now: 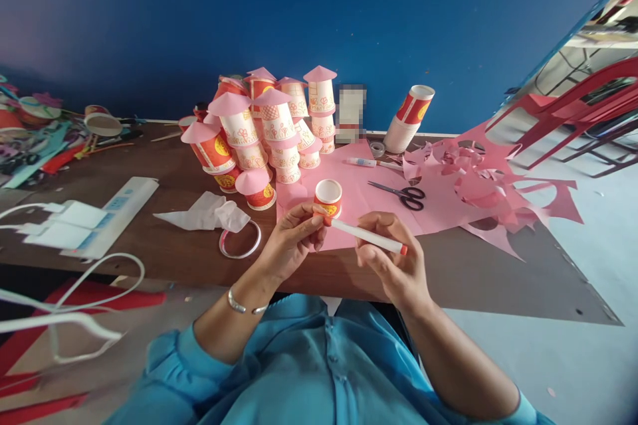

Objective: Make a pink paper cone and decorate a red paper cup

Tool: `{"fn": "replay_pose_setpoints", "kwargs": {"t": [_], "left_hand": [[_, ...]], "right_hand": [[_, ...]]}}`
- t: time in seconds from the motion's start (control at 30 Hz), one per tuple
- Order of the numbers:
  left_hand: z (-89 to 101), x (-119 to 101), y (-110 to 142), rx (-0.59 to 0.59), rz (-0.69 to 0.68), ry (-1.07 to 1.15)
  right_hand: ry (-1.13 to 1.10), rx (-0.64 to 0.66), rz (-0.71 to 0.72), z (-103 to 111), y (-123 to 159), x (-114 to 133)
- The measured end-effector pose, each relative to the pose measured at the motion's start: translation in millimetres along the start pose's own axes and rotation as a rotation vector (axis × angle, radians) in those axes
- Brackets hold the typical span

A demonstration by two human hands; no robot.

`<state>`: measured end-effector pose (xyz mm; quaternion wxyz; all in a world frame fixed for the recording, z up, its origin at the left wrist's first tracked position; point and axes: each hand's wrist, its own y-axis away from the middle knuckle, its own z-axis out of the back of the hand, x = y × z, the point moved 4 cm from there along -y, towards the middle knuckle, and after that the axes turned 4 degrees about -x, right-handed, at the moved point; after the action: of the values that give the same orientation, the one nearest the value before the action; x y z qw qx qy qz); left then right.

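A white felt-tip marker (366,235) with red-orange ends lies slantwise between my two hands, above the table's front edge. My left hand (299,232) is closed, pinching the marker's red-orange cap end between thumb and fingers. Around the barrel, toward its other end, my right hand (393,259) is closed with the fingers behind and the thumb in front. Just beyond my left fingers stands a short red and white paper cup (327,192), open side up, on pink paper (343,176). Black-handled scissors (399,194) rest on that paper, and a white glue or pen tube (366,163) lies behind them.
Several decorated cup towers with pink cone roofs (274,123) stand at the back. Cup stack (406,123) and pink paper scraps (478,176) are to the right. At left are a power strip (114,212), crumpled tissue (212,211) and a tape roll (240,249). A red chair (563,109) stands beyond.
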<state>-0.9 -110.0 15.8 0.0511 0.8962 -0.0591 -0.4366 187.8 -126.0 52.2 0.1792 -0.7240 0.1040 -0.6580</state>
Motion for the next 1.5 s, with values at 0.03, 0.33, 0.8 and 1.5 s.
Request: {"fn": "replay_pose_setpoints", "kwargs": {"t": [0.03,0.33,0.8,1.5], "left_hand": [[0.4,0,0,0.002,-0.005,0.009],[9.4,-11,2,0.061,-0.135,-0.103],[41.6,-24,-35,-0.054,-0.562,-1.007],[55.9,-13,-88,0.116,-0.592,-1.424]], "right_hand": [[0.036,-0.011,0.024,3,2,1],[0.275,-0.008,0.178,2,6,13],[1.062,0.151,0.039,72,-98,-69],[1.361,0.281,0.132,44,-194,-130]]}}
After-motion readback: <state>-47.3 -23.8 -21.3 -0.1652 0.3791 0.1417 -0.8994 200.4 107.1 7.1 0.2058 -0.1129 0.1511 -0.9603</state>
